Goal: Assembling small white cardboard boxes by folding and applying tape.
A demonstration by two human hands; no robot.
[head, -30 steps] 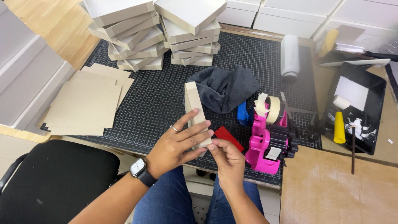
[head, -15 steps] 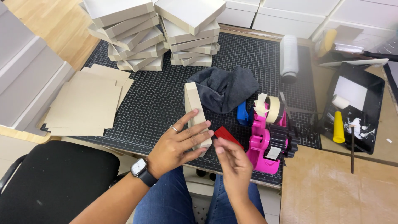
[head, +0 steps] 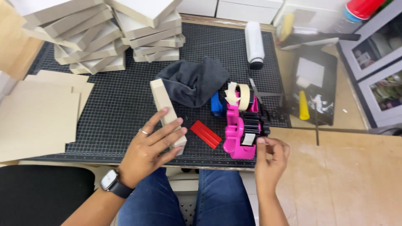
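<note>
My left hand point(head: 150, 144) holds a shallow beige cardboard box point(head: 165, 106) upright on its edge on the black gridded cutting mat point(head: 121, 104); the fingers lie flat against its near side. My right hand point(head: 272, 157) is at the front of a pink tape dispenser point(head: 243, 129), with fingertips pinching the strip of tape at its cutting end. A roll of pale tape point(head: 239, 95) sits on top of the dispenser. A red flat scraper point(head: 206, 134) lies on the mat between my hands.
Stacks of finished beige boxes point(head: 104, 33) stand at the back left. Flat cardboard sheets point(head: 37, 113) lie at the left. A dark grey cloth point(head: 194, 81), a blue object point(head: 216, 104), a white bottle point(head: 254, 42) and a black tray point(head: 312, 88) with a yellow tool are nearby.
My right hand has left the box and moved right to the front of the pink tape dispenser. The left hand still steadies the box. The view has shifted closer.
</note>
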